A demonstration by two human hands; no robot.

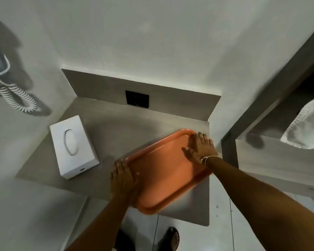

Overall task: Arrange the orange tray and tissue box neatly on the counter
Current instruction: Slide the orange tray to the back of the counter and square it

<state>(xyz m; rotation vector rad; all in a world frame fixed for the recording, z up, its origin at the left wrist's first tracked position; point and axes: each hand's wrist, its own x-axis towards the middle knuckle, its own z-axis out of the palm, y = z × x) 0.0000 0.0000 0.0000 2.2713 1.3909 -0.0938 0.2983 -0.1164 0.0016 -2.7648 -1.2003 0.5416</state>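
The orange tray [163, 171] lies at an angle on the right half of the grey counter [112, 124], and its near corner juts past the front edge. My left hand [123, 180] clasps the tray's left rim, thumb inside the tray. My right hand [200, 147] presses on the far right corner, fingers spread over the rim. The white tissue box [74, 147] stands apart on the counter's left side, slightly skewed, with its oval slot facing up. Neither hand touches the box.
A black wall outlet [137, 99] sits in the backsplash behind the tray. A white coiled cord [16, 95] hangs on the left wall. To the right are a wooden frame and a white towel [306, 127]. My sandalled foot [172, 238] shows below the counter.
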